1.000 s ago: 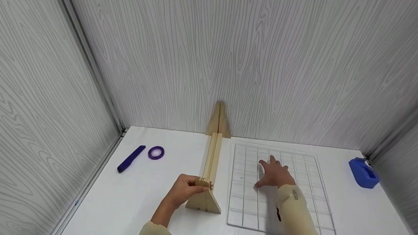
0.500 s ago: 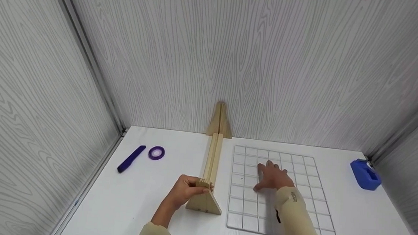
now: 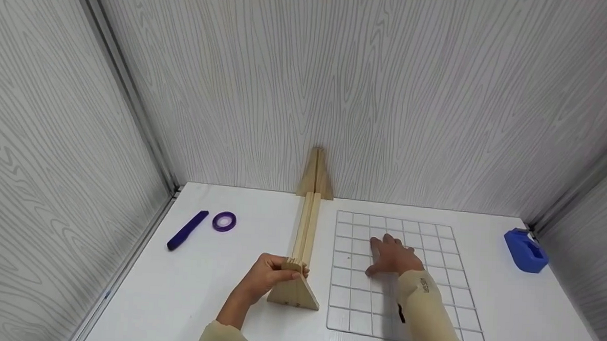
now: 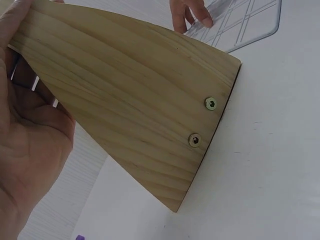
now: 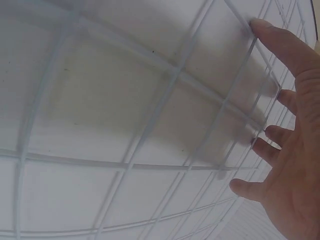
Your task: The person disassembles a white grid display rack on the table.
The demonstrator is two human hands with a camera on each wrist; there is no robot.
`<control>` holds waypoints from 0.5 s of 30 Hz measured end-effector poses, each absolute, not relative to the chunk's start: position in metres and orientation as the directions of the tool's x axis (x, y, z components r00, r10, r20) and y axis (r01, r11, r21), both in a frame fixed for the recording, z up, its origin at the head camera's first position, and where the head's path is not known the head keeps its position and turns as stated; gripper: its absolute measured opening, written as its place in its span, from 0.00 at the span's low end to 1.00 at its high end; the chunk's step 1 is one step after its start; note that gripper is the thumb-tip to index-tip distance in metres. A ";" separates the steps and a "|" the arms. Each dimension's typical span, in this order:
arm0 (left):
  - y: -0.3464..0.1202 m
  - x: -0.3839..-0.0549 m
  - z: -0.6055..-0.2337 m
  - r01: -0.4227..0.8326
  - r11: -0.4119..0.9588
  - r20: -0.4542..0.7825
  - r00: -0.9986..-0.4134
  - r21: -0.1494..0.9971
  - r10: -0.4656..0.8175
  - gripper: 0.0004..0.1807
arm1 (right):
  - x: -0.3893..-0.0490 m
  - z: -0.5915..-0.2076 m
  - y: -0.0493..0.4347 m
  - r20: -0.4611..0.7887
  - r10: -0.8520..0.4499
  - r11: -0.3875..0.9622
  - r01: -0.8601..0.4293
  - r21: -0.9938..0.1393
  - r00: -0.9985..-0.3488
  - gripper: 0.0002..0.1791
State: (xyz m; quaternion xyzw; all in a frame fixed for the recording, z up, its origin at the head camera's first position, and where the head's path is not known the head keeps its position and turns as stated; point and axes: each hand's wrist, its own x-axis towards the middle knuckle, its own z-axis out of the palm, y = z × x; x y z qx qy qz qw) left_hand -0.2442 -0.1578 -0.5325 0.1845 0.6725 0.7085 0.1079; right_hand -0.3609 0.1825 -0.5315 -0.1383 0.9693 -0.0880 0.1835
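In the head view my left hand (image 3: pixel 264 279) grips the top of the near end board of a wooden stand (image 3: pixel 307 227), thumb on the near side. The left wrist view shows that board (image 4: pixel 130 90) up close, tapered, with two bolts near its base. The stand is upright, with long rails running back to another tapered end by the wall. Right of it, a white wire grid panel (image 3: pixel 360 311) lies flat on the table. My right hand (image 3: pixel 395 256) rests on the panel with fingers spread; in the right wrist view the fingertips (image 5: pixel 262 25) touch the wires.
A purple stick-like object (image 3: pixel 188 230) and a purple ring (image 3: pixel 224 221) lie at the left on the white table (image 3: pixel 150 287). A blue block-shaped holder (image 3: pixel 525 251) sits at the right edge. Grey wood-grain walls (image 3: pixel 389 92) enclose the back and both sides.
The grid panel's far edge has come down slightly and the panel now lies flat, my right hand lowering with it. My left hand keeps its hold on the stand. The camera shifted slightly.
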 end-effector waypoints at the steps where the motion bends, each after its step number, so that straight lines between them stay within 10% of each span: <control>1: -0.158 -0.245 -0.531 0.088 -0.063 0.106 -0.908 0.994 0.406 0.17 | -0.362 -0.531 0.183 -0.334 -0.297 0.947 -0.231 -0.224 -0.895 0.54; 15: -0.181 -0.259 -0.521 0.134 -0.064 0.147 -0.815 0.989 0.560 0.44 | -0.362 -0.519 0.212 -0.253 -0.299 0.938 -0.236 -0.253 -0.920 0.47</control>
